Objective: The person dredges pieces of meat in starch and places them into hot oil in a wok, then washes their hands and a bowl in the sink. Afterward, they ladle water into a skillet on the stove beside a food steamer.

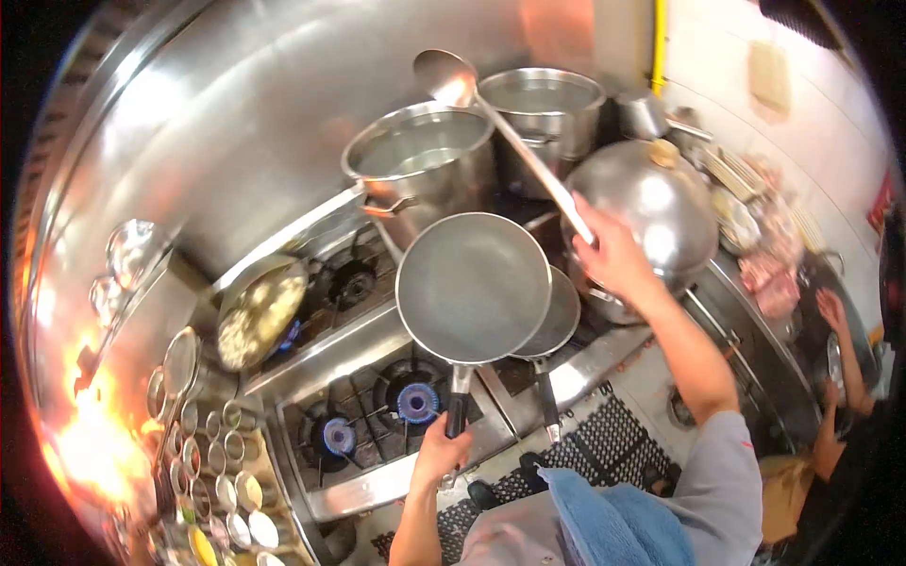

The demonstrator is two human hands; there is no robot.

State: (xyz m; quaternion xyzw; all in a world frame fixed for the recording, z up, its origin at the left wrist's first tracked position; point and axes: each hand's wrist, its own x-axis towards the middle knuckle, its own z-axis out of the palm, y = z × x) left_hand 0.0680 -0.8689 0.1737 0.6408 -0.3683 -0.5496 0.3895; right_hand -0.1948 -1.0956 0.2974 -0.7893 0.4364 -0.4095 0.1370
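Note:
My left hand (442,452) is wrapped round the black handle of a grey frying pan (474,288), held above the stove with nothing visible inside it. In my right hand (613,247) is the long handle of a ladle (528,156), its bowl raised over the pots at the back. Below the bowl stands a tall steel stockpot (429,193) of clear liquid, with a second stockpot (557,123) behind it to the right. Another frying pan (559,316) rests partly hidden under the one I hold. Beside my right hand is a large domed lid (651,203).
Two burners (417,403) burn blue at the front. A pan of pale food (257,316) sits at the left rear. Tall flames (94,448) rise at far left, near several small containers (226,491). Raw meat (776,278) and another person's hand (831,309) are at right.

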